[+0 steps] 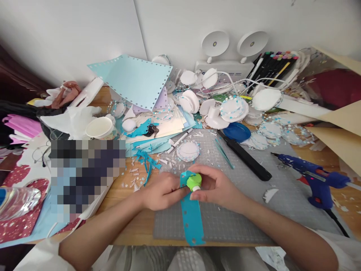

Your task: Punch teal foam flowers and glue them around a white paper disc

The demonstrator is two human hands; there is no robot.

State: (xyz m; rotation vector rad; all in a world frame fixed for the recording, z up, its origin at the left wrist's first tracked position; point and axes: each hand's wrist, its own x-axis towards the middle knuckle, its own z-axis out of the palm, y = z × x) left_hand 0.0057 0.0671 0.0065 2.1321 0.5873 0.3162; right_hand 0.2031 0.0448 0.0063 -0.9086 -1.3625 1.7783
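My left hand pinches a long blue paper strip that hangs down over the front of the grey cutting mat. The strip has small punched holes along it. My right hand is wrapped round a small green and white hole punch, which sits on the strip's upper end between my two hands. Both hands are closed and meet over the mat's near left part.
A blue glue gun lies at the right, a black utility knife on the mat behind my hands. Heaps of white paper circles, blue paper sheets and scraps crowd the back. A white cup stands left.
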